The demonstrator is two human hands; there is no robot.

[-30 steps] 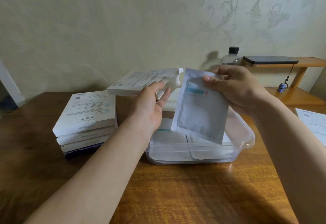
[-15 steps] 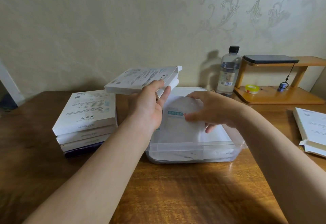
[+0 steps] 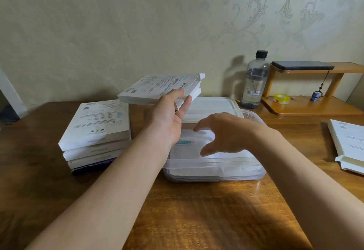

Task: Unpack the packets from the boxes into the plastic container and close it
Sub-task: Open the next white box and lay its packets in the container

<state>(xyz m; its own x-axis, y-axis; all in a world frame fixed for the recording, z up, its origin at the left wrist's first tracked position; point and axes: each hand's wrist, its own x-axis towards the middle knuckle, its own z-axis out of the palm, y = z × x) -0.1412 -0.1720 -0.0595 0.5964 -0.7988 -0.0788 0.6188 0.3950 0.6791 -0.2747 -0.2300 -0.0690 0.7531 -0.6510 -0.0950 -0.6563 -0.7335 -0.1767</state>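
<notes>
My left hand [image 3: 167, 116] holds a flat white box [image 3: 157, 88] up in the air, its open flap end pointing right. Below it stands the clear plastic container [image 3: 214, 171] with several white packets inside; the top packet [image 3: 189, 147] has a teal label. My right hand [image 3: 222, 133] hovers over the container with fingers spread and holds nothing. The container's white lid [image 3: 212, 106] lies behind it. A stack of white boxes [image 3: 96, 133] stands to the left.
A water bottle [image 3: 255, 80], a wooden shelf [image 3: 315, 104] with a tape roll [image 3: 281, 98] and a dark phone [image 3: 303, 65] stand at the back right. Another opened white box [image 3: 348, 145] lies at the right edge. The wooden table [image 3: 197, 214] spreads in front.
My right hand lowered the packet into the container, let it go and now hovers empty above it. The left hand kept holding the box in place.
</notes>
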